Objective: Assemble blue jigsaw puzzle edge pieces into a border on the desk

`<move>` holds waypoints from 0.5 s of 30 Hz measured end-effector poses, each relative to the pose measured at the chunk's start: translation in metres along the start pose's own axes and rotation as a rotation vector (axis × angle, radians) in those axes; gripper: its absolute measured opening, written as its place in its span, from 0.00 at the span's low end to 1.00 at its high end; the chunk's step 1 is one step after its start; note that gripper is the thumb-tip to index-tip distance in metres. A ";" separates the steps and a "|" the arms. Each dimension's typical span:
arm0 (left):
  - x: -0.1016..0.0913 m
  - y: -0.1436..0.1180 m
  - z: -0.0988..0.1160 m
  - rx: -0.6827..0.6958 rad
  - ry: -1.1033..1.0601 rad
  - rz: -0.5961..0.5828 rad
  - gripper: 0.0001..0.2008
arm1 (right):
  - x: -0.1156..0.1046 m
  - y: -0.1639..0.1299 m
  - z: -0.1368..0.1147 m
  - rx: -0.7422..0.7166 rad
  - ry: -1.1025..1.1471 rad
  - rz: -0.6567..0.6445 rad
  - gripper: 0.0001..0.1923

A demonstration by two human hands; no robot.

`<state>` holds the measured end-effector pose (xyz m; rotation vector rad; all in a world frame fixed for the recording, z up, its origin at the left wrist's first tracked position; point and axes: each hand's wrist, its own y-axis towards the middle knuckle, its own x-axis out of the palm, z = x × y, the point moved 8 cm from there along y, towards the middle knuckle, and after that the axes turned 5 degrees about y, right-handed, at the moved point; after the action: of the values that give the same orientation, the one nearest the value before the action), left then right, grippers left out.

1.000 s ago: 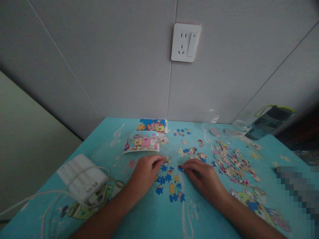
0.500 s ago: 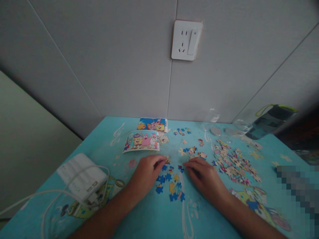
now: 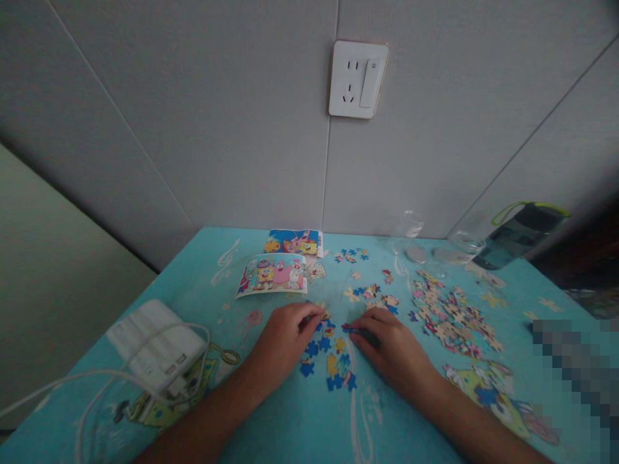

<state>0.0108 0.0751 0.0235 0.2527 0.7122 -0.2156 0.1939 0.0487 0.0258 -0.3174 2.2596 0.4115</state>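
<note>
My left hand point(image 3: 285, 335) rests on the turquoise tablecloth point(image 3: 271, 425), its fingertips pinching a small jigsaw piece point(image 3: 323, 315) at the top of a small cluster of blue and yellow pieces point(image 3: 329, 361). My right hand point(image 3: 387, 341) lies just right of that cluster, fingertips on a blue piece point(image 3: 347, 327). The two hands are a few centimetres apart. A large heap of loose pieces point(image 3: 449, 316) spreads to the right of my right hand. Two cartoon picture cards point(image 3: 275, 274) lie beyond my left hand.
A white power adapter point(image 3: 155, 345) with its cable lies at the left. A dark bottle with a green loop point(image 3: 517, 235) and a clear glass point(image 3: 411, 225) stand at the back right by the wall. A wall socket point(image 3: 358, 78) is above. A blurred patch covers the right edge.
My right hand has slid slightly left toward the blue piece between the hands. My left hand stays on its piece. The view has shifted a little.
</note>
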 end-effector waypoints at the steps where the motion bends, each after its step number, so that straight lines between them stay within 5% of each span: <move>1: 0.001 0.000 0.000 0.006 -0.006 -0.002 0.09 | 0.000 0.000 -0.001 -0.003 0.024 -0.001 0.07; 15: 0.004 -0.003 0.007 0.024 -0.055 -0.041 0.09 | 0.001 0.004 0.019 0.317 0.570 0.021 0.09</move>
<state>0.0176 0.0701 0.0258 0.2540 0.6612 -0.2693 0.2048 0.0595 0.0144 -0.2670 2.8346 -0.0456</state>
